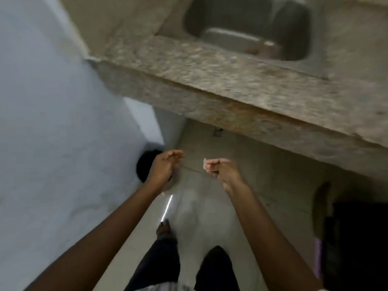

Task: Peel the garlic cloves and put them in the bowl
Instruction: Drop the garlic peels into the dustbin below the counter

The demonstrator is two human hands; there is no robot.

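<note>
My left hand [165,165] hangs over the floor with its fingers curled in; the blur hides whether anything is inside it. It overlaps the rim of a round black bin [143,168] by the white wall. A small pale scrap [162,193] shows just below that wrist. My right hand [221,171] is a fist a little to the right, pinching a pale scrap of garlic peel [204,164] at its fingertips. No bowl or whole cloves are in view.
A speckled stone counter [220,80] runs across the top with a steel sink [247,28] set in it. White wall [52,101] fills the left. My legs and a foot [164,228] stand on pale floor tiles. A dark object [357,238] sits at right.
</note>
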